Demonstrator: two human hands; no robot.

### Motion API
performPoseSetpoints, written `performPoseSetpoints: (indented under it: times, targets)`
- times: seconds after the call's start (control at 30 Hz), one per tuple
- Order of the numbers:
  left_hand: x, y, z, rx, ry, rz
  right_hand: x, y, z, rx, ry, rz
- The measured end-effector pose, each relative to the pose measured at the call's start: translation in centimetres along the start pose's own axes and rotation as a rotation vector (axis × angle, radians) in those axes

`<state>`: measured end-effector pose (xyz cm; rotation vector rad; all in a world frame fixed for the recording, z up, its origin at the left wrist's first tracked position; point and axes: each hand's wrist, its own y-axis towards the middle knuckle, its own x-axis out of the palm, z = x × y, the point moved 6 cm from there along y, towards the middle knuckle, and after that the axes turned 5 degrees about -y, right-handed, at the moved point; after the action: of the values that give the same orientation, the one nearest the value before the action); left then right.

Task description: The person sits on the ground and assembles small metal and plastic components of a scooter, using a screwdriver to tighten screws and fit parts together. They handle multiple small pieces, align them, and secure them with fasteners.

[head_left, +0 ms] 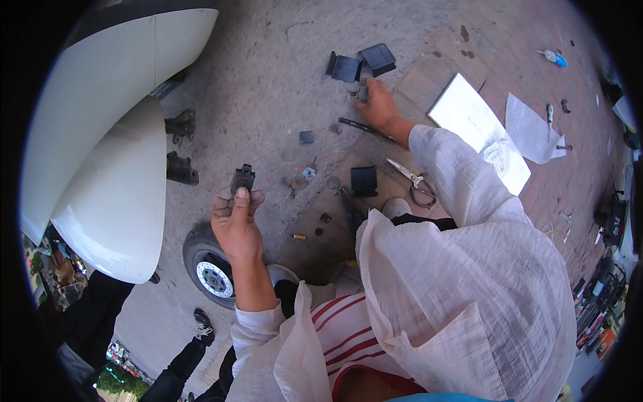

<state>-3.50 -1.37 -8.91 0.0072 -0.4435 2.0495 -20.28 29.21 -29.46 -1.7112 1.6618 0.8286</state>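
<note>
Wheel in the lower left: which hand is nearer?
Left. The left hand overlaps the upper right edge of the wheel in view; the right hand is well above and rightward.

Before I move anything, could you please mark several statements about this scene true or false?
1. The left hand holds a small black part. True.
2. The wheel is left of the scissors in the picture. True.
3. The scissors are in the left hand. False: they lie on the ground.
4. The right hand rests on the wheel. False: it is near two black tray-like pieces.
</note>
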Motion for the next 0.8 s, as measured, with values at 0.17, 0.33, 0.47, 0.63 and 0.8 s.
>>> performPoseSetpoints:
  times: [0.17, 0.33, 0.47, 0.63, 0.8]
  targets:
    - [-0.6, 0.2, -0.6, -0.030, 0.021, 0.001, 0.3, 0.3, -1.2, -0.026, 0.021, -0.053]
    - [-0.7, 0.4, -0.9, -0.045, -0.008, 0.004, 1.9, -1.1, -7.7, 0.320, 1.071, -0.655]
    - [0.1, 0.5, -1.0, -0.065, 0.000, -0.071, -0.9, -2.5, -14.0, 0.214, 1.248, -0.719]
    - [1.1, 0.2, 0.0, -0.063, -0.027, -0.101, -4.9, -3.7, -19.2, -0.287, 0.824, -0.460]
    - [2.6, -1.1, 0.8, -0.156, -0.133, -0.131, -7.6, -5.8, -22.5, -0.492, 0.382, -0.323]
